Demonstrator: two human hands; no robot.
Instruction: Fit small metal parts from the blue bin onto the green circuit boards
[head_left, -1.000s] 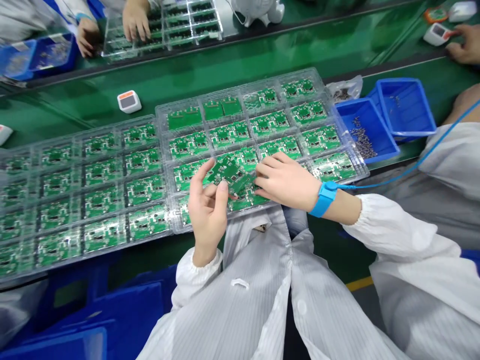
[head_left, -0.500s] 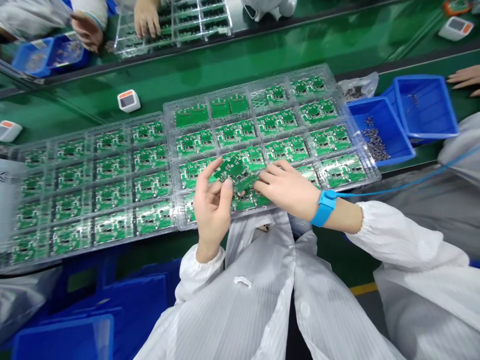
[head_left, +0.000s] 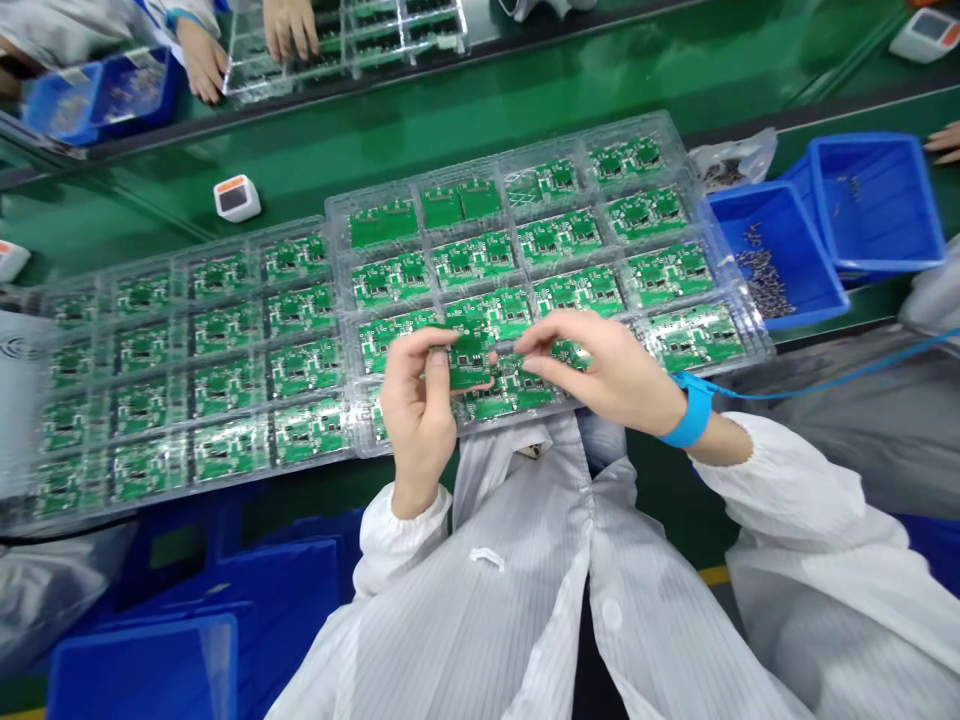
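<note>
My left hand point(head_left: 420, 400) grips a green circuit board point(head_left: 471, 358) by its left side, above the front of a clear plastic tray point(head_left: 360, 425). Just right of the board, my right hand point(head_left: 600, 365) pinches a small grey part point(head_left: 508, 347) between thumb and forefinger, its tip close to the board's right edge. Whether the part touches the board I cannot tell. A blue strap point(head_left: 690, 410) circles my right wrist. Green boards fill the tray's compartments around my hands.
A second tray of boards point(head_left: 229, 370) adjoins on the left. To the right stand blue bins point(head_left: 795, 220) point(head_left: 874, 200) with small metal parts, beside a plastic bag point(head_left: 735, 155). Across the bench are another person's hands point(head_left: 289, 25) and a white device point(head_left: 237, 198).
The board has turned straighter in my left hand. My right hand has drawn a little right, and the small grey part now shows in its fingertips. The view has shifted slightly.
</note>
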